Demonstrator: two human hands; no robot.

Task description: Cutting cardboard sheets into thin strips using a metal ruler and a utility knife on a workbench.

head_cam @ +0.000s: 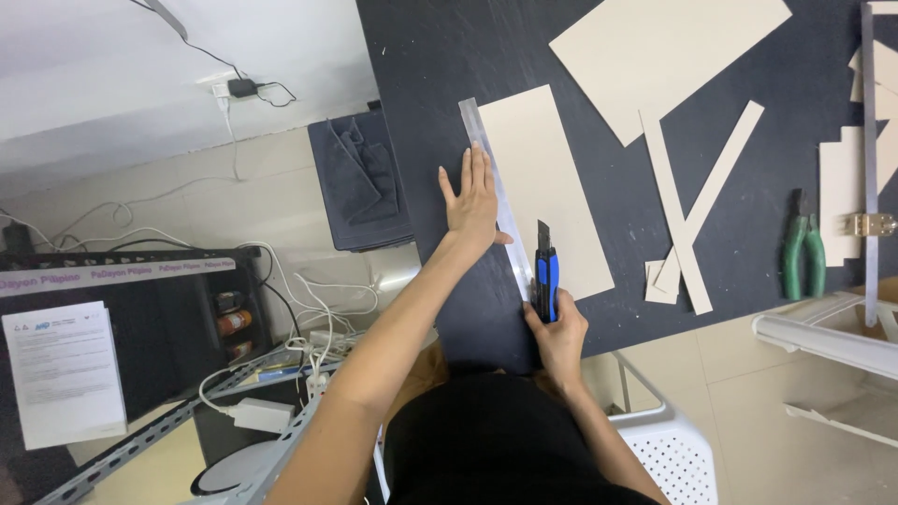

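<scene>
- The left hand [472,201] lies flat, fingers spread and straight, pressing a long metal ruler [498,201] down onto a beige cardboard rectangle [545,192]; it grips nothing.
- The right hand [558,329] has its fingers closed around a blue-and-black utility knife [546,278], blade end resting against the ruler's right edge, close to the near edge of the tabletop [440,65].
- The ruler runs along the rectangle's left long side, from near the tabletop's front edge away toward its middle, slightly slanted.
- The cardboard rectangle is plain, pale beige and flat, with straight clean sides; its near end sits close to the front edge of the dark tabletop.
- Left of the ruler a bare dark strip of tabletop runs to the left edge; beyond the knife, along the ruler, the line is unobstructed up to the left hand.
- Right of the rectangle lie two crossed cardboard strips [687,206] with small offcuts, apart from it.
- A larger cardboard sheet [669,56] lies farther back, near the far edge.
- Green-handled pliers [803,252] lie well to the right, beside a second long metal straightedge [869,150].
- A white perforated plastic stool [669,444] stands below the front edge, by the person's right side.
</scene>
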